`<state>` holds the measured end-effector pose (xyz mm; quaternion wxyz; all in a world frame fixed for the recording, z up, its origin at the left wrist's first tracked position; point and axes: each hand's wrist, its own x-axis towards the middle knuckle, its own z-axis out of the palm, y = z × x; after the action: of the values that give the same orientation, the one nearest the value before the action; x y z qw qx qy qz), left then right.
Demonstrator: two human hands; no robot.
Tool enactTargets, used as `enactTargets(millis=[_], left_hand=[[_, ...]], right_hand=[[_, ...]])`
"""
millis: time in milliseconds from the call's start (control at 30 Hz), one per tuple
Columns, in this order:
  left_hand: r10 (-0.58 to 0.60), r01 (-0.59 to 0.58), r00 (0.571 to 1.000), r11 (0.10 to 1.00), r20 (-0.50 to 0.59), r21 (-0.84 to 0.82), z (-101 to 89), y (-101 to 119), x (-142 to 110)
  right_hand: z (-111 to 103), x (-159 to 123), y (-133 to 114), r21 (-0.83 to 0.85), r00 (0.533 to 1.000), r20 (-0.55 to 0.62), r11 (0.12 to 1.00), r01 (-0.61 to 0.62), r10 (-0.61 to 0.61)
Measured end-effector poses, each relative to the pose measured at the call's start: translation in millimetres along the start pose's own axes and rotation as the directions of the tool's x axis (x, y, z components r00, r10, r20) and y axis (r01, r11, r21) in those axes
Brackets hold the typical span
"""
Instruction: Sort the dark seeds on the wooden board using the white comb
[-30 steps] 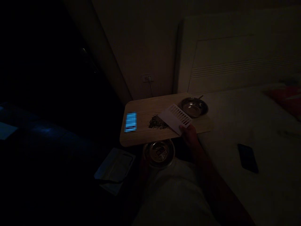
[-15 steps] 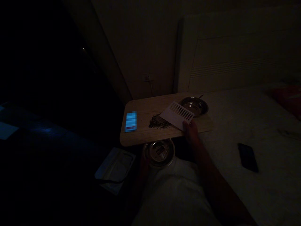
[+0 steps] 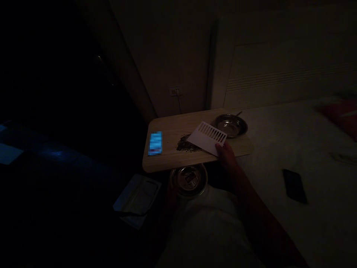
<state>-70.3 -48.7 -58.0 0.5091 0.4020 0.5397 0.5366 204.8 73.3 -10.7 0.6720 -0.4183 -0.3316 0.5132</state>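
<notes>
My right hand (image 3: 226,153) grips the near corner of a flat white plate with a row of slots (image 3: 205,138). The plate tilts over the right side of a pile of small dark grains (image 3: 183,144) on a light wooden table (image 3: 170,162). Below the table's near edge is a round metal bowl (image 3: 203,186), with something dark and angular showing inside it. At the bowl's left rim is my left hand (image 3: 172,190), very dim; it seems to hold the bowl. A second metal bowl (image 3: 242,130) stands at the table's back right, a thin handle sticking out behind it.
A lit phone (image 3: 155,143) lies on the table's left part. To the right, a dark phone (image 3: 295,186) rests on the white bed (image 3: 267,149). A pale bag with a dark strap (image 3: 136,197) is at lower left. Behind, a cable hangs from a wall socket (image 3: 175,91).
My right hand and the slotted plate have shifted slightly left and down, and the plate looks a little flatter. The bowls and phones have stayed in place.
</notes>
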Motion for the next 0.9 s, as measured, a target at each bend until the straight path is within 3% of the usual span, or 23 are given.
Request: enactTargets(millis=[333,433,633,900], left_hand=[[0.055,-0.056,0.997,0.998,0.047,0.019,-4.9,-4,7],[0.066,-0.067,0.998,0.997,0.018,0.026,-5.7,-5,6],[0.05,-0.051,0.997,0.999,0.059,0.013,-7.3,-1,-4],[0.006,-0.006,1.0,1.0,0.028,-0.014,-7.0,-3,2]], right_hand=[[3,-2,-3,0.002,1.0,-0.005,1.0,0.004,-0.004],[3,-2,-3,-0.001,1.0,-0.022,1.0,0.006,-0.006],[3,-3,-2,0.013,1.0,-0.024,1.0,-0.003,0.004],[5,-7,-5,0.012,1.0,-0.021,1.0,0.001,-0.001]])
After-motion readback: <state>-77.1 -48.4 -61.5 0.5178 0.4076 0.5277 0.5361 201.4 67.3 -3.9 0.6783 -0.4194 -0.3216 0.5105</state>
